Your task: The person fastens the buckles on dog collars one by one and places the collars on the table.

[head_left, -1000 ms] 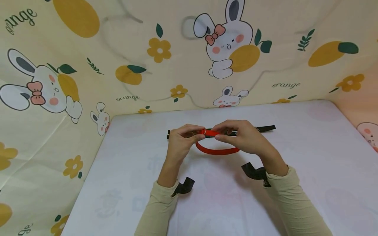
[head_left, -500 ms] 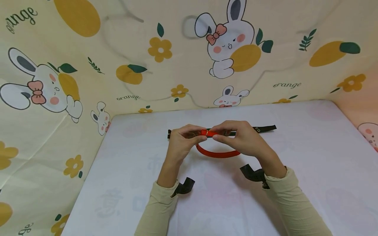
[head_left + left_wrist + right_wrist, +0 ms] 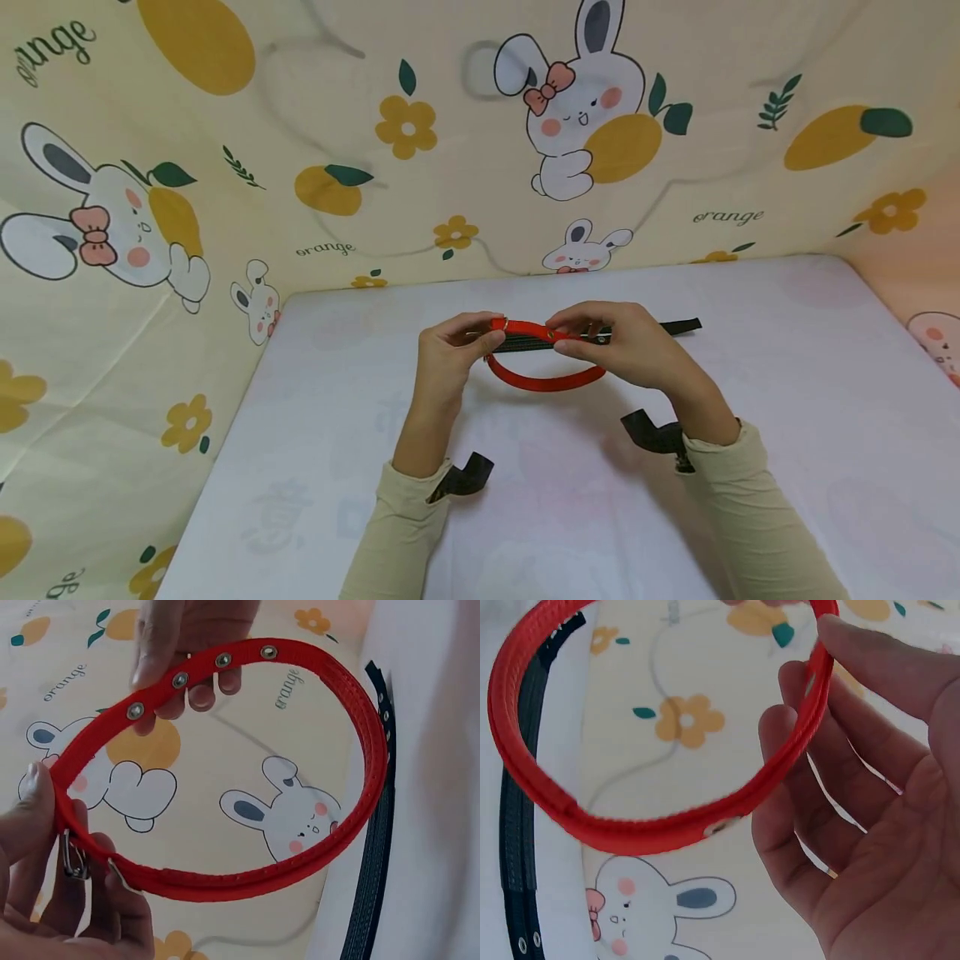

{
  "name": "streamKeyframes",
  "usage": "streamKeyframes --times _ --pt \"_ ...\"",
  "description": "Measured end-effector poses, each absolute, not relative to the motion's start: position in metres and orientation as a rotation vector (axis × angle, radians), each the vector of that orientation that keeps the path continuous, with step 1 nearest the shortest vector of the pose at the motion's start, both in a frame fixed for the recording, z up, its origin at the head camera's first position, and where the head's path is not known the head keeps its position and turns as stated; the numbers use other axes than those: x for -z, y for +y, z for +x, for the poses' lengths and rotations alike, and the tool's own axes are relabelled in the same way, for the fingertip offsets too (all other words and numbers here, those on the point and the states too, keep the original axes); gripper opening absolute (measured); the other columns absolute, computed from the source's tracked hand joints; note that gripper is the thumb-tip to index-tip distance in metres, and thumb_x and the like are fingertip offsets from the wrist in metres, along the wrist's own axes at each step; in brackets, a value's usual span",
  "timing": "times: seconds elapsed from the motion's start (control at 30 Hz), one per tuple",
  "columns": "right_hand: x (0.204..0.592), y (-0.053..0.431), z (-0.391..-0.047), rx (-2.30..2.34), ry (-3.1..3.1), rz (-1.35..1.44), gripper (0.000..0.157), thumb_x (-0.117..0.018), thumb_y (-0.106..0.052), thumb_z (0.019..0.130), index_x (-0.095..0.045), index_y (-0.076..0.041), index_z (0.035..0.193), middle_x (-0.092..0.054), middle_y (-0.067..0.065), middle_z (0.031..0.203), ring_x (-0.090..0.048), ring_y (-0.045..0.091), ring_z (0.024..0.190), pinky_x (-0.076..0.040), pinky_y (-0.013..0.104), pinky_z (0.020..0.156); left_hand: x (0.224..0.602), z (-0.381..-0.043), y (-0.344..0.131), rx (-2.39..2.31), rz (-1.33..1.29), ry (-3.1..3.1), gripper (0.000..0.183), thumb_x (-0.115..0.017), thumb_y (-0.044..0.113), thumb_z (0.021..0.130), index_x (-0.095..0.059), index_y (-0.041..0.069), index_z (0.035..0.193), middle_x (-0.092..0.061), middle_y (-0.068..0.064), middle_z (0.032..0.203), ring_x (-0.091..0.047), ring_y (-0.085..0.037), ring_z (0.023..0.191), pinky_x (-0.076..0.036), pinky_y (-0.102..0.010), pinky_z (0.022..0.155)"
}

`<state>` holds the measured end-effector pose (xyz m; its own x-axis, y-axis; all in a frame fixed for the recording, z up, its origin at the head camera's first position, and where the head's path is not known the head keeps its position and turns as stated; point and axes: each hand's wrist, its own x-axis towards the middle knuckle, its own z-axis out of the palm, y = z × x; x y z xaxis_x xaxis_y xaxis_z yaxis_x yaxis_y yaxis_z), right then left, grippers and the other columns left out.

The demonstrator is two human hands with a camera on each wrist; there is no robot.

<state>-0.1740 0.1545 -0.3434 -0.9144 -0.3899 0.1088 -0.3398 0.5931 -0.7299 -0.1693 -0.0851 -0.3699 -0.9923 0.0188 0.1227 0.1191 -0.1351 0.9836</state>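
Observation:
A red collar (image 3: 543, 384) is held up in a loop above the white table. My left hand (image 3: 448, 358) pinches it between thumb and fingers close to its silver buckle (image 3: 75, 855), at lower left in the left wrist view. My right hand (image 3: 626, 343) pinches the strap further along, with the thumb on one face and fingers behind. Several metal eyelets (image 3: 180, 679) dot the strap near that hand. The strap's end appears threaded near the buckle, but fingers partly hide it.
A black strap with eyelets (image 3: 517, 840) lies on the table (image 3: 525, 517) behind the hands, partly covered by them. Cloth printed with rabbits and oranges (image 3: 465, 167) forms walls at the back and sides. Black bands (image 3: 461, 479) hang at both wrists.
My hands were close together at the red collar's buckle. They have moved apart, the left one leftward and the right one slightly rightward, so more red strap shows between them.

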Motion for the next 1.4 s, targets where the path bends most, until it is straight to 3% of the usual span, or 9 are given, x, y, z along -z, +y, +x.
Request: streamKeyframes --times 0.3,0.5,0.63,1.03,1.23,1.4 --pt "0.343 0.161 -0.174 1.304 2.771 -0.711 0.021 -0.074 -0.032 0.091 -0.075 -0.027 0.111 -0.066 -0.004 0.088 -0.056 0.016 0.082 -0.047 0.026 0.067 0.365 -0.167 -0.084 2.34 -0.203 -2.096 0.027 -0.076 -0.001 0.084 -0.072 -0.005 0.111 -0.075 0.001 0.092 -0.064 -0.016 0.085 -0.053 -0.02 0.07" --pt "0.343 0.159 -0.172 1.324 2.772 -0.746 0.021 -0.075 -0.03 0.09 -0.075 -0.026 0.11 -0.068 -0.006 0.089 -0.057 0.013 0.082 -0.049 0.027 0.071 0.366 -0.166 -0.084 2.259 -0.273 -2.195 0.027 -0.076 0.003 0.086 -0.073 -0.002 0.112 -0.073 -0.015 0.103 -0.065 -0.017 0.087 -0.056 -0.022 0.074" --pt "0.343 0.156 -0.172 1.32 2.77 -0.755 0.02 -0.075 -0.031 0.09 -0.076 -0.026 0.11 -0.069 -0.007 0.089 -0.058 0.012 0.082 -0.049 0.029 0.073 0.366 -0.166 -0.083 2.231 -0.288 -2.228 0.027 -0.076 0.005 0.086 -0.073 -0.001 0.112 -0.072 -0.018 0.105 -0.065 -0.016 0.088 -0.055 -0.022 0.075" --pt "0.343 0.15 -0.172 1.269 2.784 -0.734 0.022 -0.076 -0.03 0.089 -0.075 -0.027 0.11 -0.069 -0.008 0.088 -0.056 0.014 0.08 -0.046 0.027 0.067 0.368 -0.167 -0.082 2.203 -0.3 -2.223 0.023 -0.077 0.005 0.085 -0.075 0.0 0.108 -0.076 -0.009 0.095 -0.066 -0.014 0.082 -0.051 -0.023 0.072" --pt "0.342 0.157 -0.173 1.182 2.757 -0.653 0.027 -0.073 -0.039 0.09 -0.073 -0.028 0.115 -0.069 -0.005 0.092 -0.056 0.017 0.083 -0.048 0.027 0.069 0.368 -0.166 -0.083 2.184 -0.235 -2.23 0.023 -0.079 0.006 0.084 -0.077 0.002 0.106 -0.076 -0.01 0.095 -0.066 -0.016 0.084 -0.051 -0.024 0.072" --pt "0.342 0.163 -0.174 1.195 2.777 -0.704 0.022 -0.073 -0.035 0.091 -0.075 -0.028 0.111 -0.071 -0.008 0.097 -0.057 0.018 0.08 -0.048 0.026 0.066 0.365 -0.165 -0.085 2.2 -0.212 -2.207 0.023 -0.078 0.007 0.084 -0.076 0.002 0.107 -0.075 -0.009 0.098 -0.065 -0.016 0.084 -0.051 -0.023 0.07"
